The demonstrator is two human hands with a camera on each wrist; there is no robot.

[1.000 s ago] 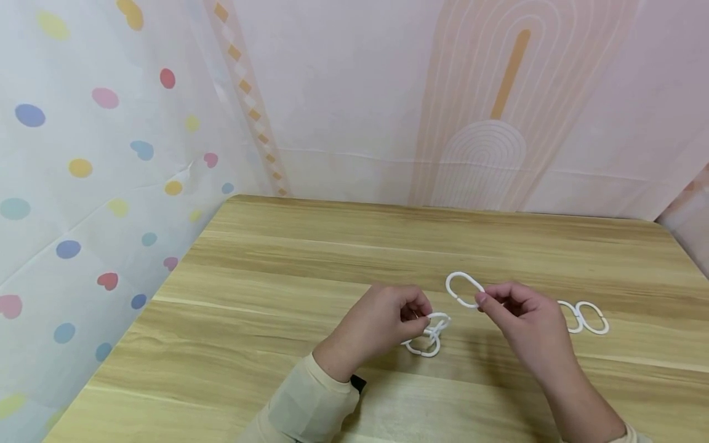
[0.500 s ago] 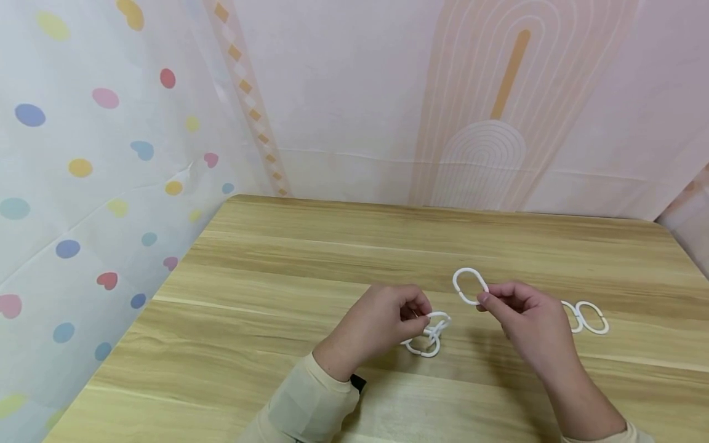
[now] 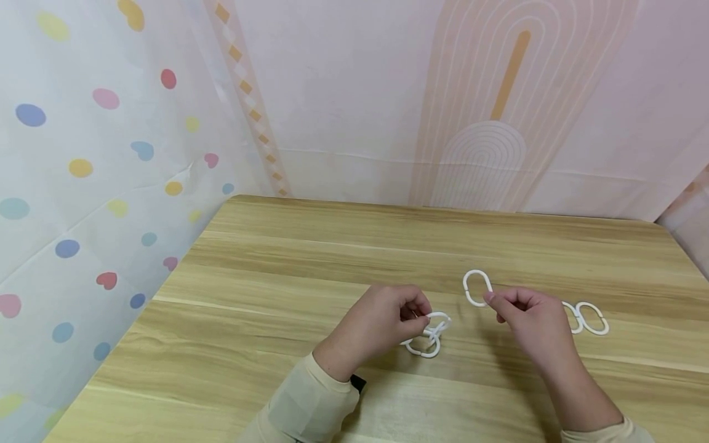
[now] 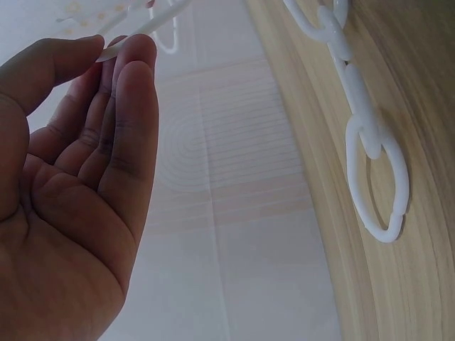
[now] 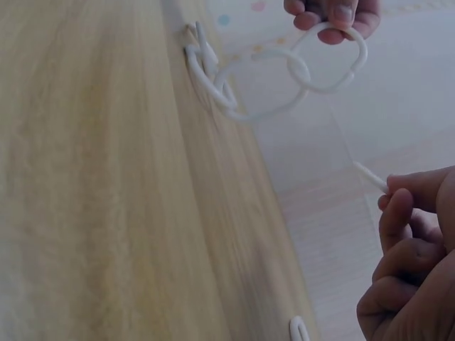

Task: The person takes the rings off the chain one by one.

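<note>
Between thumb and fingers, my left hand [image 3: 382,326] pinches the top link of a short chain of white oval plastic links [image 3: 433,343]. In the left wrist view the lower part of this chain [image 4: 378,177] hangs down to the wood surface. My right hand [image 3: 534,326] holds up one separate white oval link [image 3: 477,288] by its side, with a small gap showing in the ring. That link appears nearly edge-on in the right wrist view, apart from the chain link [image 5: 330,60] in my left hand.
Two loose white links [image 3: 591,318] lie side by side on the wood-grain table [image 3: 310,246], partly behind my right hand. A patterned cloth backdrop [image 3: 343,104] rises behind the table, and a dotted one [image 3: 111,234] stands along its left side.
My right hand has shifted slightly to the right with its link, which has turned more upright. My left hand and the chain have stayed in place.
</note>
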